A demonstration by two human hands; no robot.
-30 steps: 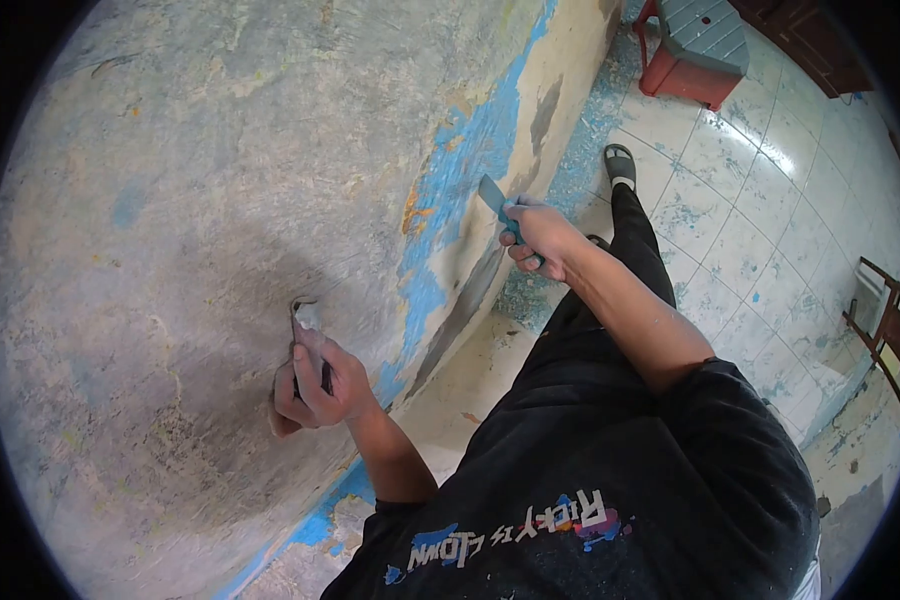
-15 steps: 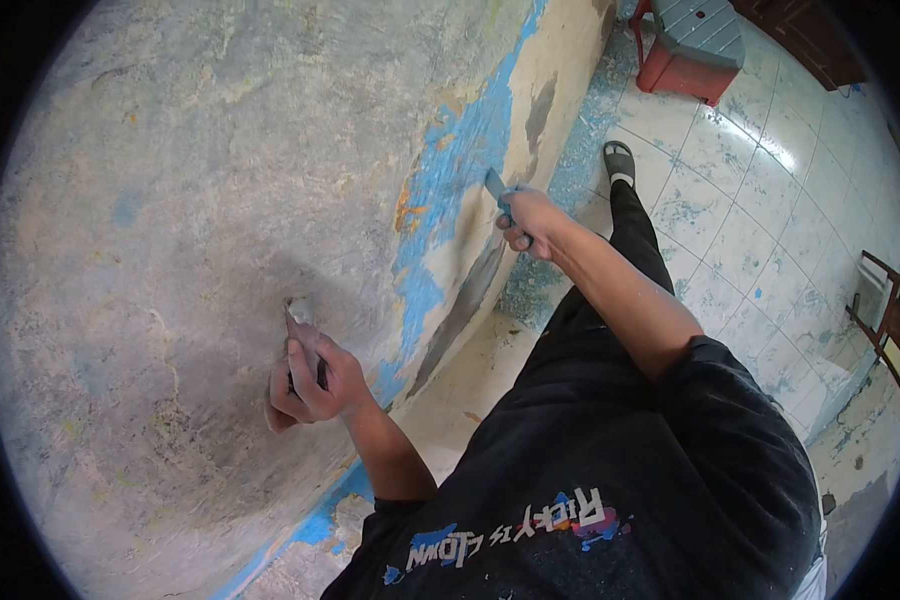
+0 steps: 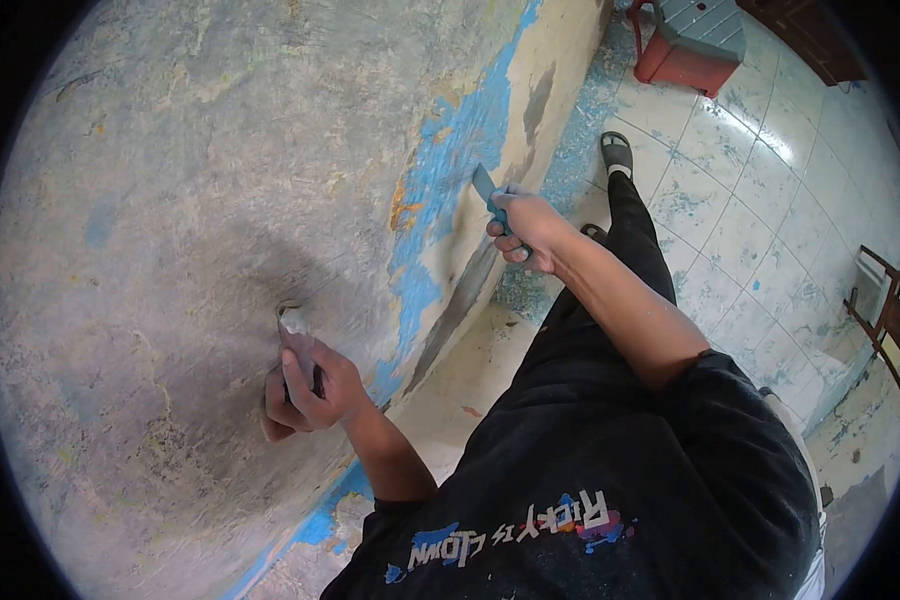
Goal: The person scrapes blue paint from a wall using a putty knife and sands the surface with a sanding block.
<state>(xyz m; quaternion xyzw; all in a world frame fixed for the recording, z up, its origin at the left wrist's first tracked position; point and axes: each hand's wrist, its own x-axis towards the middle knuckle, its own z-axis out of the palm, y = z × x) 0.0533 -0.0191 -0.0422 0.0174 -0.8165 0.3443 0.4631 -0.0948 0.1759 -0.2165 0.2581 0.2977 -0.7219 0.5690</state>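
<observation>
My right hand (image 3: 530, 228) is closed round the handle of a paint scraper (image 3: 484, 184). The scraper's flat blade points at a strip of flaking blue paint (image 3: 465, 140) on the wall; whether its edge touches cannot be told. My left hand (image 3: 315, 388) grips a dusty grey tool (image 3: 295, 335) with a pale, worn tip, close against the bare grey part of the wall (image 3: 210, 200). Its exact kind is hard to make out, as my fingers cover much of it. A shadow falls on the wall around that hand.
At the top right stands a red and grey step stool (image 3: 690, 50) on white floor tiles (image 3: 700, 190) scattered with blue paint flakes. A dark wooden chair (image 3: 885, 320) is at the right edge. My sandaled foot (image 3: 617, 152) is beside the wall's base.
My right hand and the scraper have shifted slightly left along the blue strip. The left hand with its tool sits marginally lower and further left. A second sandal now shows behind my leg.
</observation>
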